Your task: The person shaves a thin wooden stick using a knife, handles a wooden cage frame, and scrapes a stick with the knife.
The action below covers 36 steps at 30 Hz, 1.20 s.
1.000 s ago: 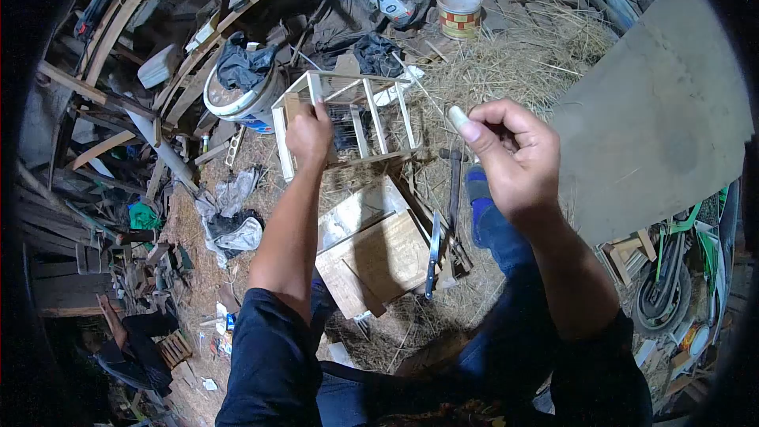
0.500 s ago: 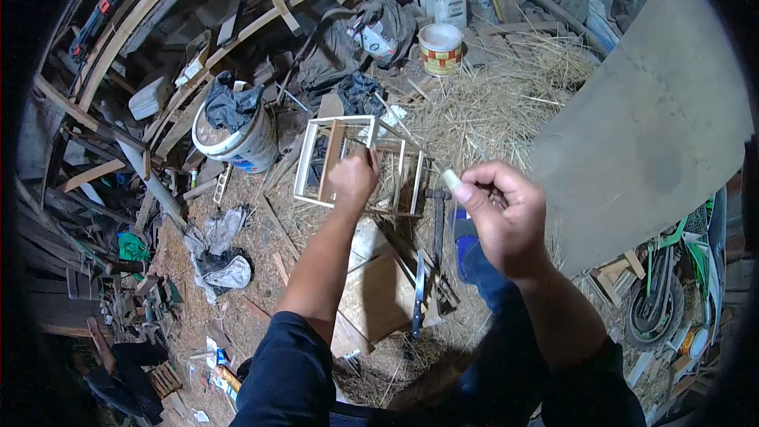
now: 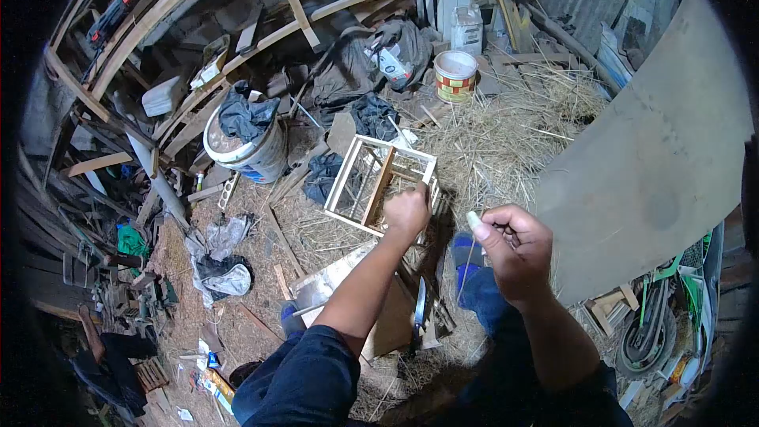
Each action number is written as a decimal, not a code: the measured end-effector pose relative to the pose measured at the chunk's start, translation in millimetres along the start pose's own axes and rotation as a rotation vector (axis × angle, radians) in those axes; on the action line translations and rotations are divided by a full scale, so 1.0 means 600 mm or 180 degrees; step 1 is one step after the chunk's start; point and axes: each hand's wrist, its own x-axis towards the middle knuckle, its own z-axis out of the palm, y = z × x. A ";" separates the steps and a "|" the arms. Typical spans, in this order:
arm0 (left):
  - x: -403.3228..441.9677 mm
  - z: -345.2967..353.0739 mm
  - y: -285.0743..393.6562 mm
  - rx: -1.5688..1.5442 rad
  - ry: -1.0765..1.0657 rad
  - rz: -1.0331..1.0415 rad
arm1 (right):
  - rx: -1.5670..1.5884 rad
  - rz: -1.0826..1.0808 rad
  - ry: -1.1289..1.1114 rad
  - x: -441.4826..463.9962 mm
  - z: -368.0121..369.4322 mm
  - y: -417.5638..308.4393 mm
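Observation:
A small cage-like wooden frame (image 3: pixel 348 182) hangs or rests near the middle, its open rectangular end facing me. My left hand (image 3: pixel 407 212) is closed around the frame's near right edge, beside a brown crossbar (image 3: pixel 379 186). To the right, my right hand (image 3: pixel 518 253) pinches a small pale piece (image 3: pixel 477 224) between thumb and fingers; a thin stick-like strand hangs below it. A knife (image 3: pixel 420 304) lies by a wooden board (image 3: pixel 393 324) below the frame, partly behind my left forearm.
A large bucket (image 3: pixel 265 150) with dark cloth stands at left, a small patterned bucket (image 3: pixel 455 77) at the top. A grey sheet (image 3: pixel 648 150) leans at right, above a green motorbike (image 3: pixel 660 308). A person (image 3: pixel 118 356) sits at lower left. Straw covers the ground.
The frame has turned and swung right with my left hand, so its rectangular end now faces me. My right hand has moved lower in view, still pinching the pale piece.

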 end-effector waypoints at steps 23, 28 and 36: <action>-0.276 -0.270 -0.032 -0.5486 -0.0331 -0.0437 | 0.0415 0.0122 -0.0861 0.002 0.127 0.080; -0.360 -0.303 -0.093 -0.5308 -0.0044 -0.1303 | 0.0247 0.0675 -0.1298 -0.014 0.157 0.131; -0.483 -0.367 -0.130 -0.5719 0.0546 -0.1554 | -0.3613 0.1552 -0.2343 -0.162 0.169 0.413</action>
